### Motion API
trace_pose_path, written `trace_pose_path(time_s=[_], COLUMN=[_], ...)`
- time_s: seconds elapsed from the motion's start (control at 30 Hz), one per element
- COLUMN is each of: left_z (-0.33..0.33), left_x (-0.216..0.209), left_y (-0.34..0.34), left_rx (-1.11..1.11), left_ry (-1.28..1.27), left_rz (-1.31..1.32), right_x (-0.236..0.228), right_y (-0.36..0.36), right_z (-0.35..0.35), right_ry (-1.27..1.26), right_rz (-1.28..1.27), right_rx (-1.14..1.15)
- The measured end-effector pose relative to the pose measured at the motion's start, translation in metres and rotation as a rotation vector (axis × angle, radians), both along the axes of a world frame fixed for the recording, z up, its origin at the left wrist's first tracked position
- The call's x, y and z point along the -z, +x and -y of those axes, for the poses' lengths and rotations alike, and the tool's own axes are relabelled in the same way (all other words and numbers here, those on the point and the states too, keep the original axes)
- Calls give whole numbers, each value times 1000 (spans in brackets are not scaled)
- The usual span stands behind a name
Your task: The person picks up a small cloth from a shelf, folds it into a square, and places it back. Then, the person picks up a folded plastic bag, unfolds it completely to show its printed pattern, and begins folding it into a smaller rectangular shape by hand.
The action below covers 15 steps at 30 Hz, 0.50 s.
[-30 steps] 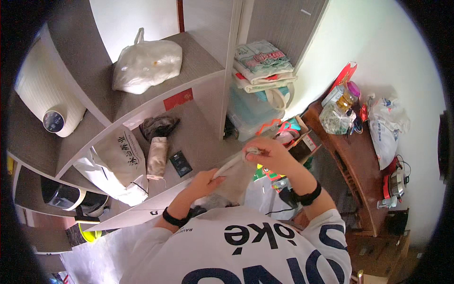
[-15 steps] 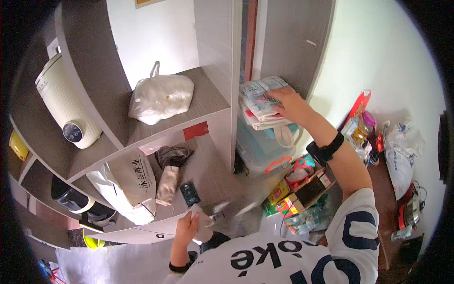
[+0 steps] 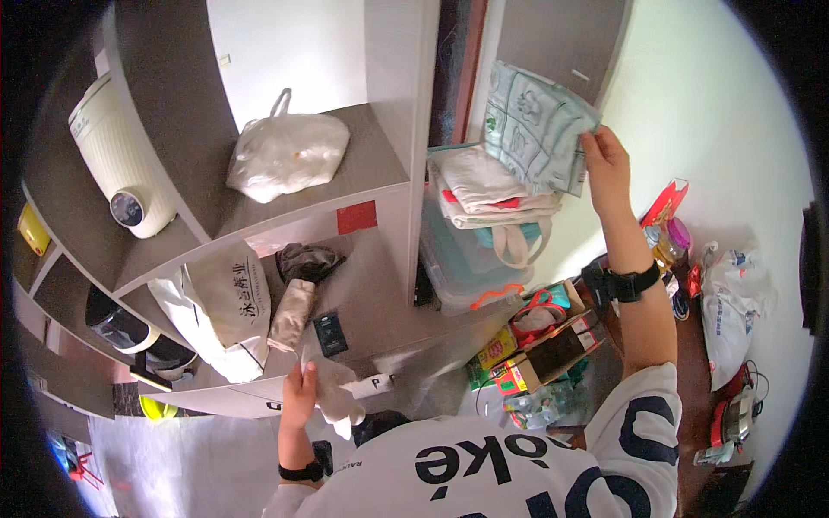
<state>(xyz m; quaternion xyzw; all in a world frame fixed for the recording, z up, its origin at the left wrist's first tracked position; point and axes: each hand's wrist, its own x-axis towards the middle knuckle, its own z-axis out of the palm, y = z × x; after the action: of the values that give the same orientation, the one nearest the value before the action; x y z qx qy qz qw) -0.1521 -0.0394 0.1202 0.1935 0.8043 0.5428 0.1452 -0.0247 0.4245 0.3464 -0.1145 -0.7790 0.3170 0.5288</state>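
My right hand (image 3: 608, 168) is closed on the edge of a pale grey-green printed folded bag (image 3: 534, 129), lifted and tilted above a stack of folded cream cloth bags (image 3: 484, 181). That stack, with a loop handle hanging down, lies on a translucent storage box (image 3: 462, 272) with an orange latch. Low in the view, my left hand (image 3: 298, 397) pinches a crumpled white cloth (image 3: 338, 393), which hangs beside my body. Close by on the shelf are a rolled beige cloth (image 3: 294, 315), a small black packet (image 3: 329, 334) and a dark bundled cloth (image 3: 306, 263).
A cabinet holds a white plastic bag (image 3: 292, 155), a cream appliance (image 3: 121, 164) and a white paper bag (image 3: 220, 311). On the right, an open cardboard box (image 3: 561, 350) stands among plastic bottles (image 3: 544, 406). Beyond it are a white sack (image 3: 734, 311) and a wall (image 3: 717, 112).
My right hand has lifted the printed folded bag off the stack, up and to the right, baring the cream bags beneath. My left hand has shifted slightly left and down with the white cloth.
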Motion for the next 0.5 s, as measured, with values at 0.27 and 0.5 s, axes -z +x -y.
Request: trace_pose_path(time_s=[0.27, 0.5], left_z=[-83, -126], left_x=[2, 39], left_y=[-83, -92], left_rx=[-71, -168], left_ry=[279, -472], left_rz=[242, -454], right_x=[-8, 3], right_y=[74, 84], right_z=[20, 93], right_ry=[-653, -681], right_rz=[-245, -17], right_rx=[-487, -321])
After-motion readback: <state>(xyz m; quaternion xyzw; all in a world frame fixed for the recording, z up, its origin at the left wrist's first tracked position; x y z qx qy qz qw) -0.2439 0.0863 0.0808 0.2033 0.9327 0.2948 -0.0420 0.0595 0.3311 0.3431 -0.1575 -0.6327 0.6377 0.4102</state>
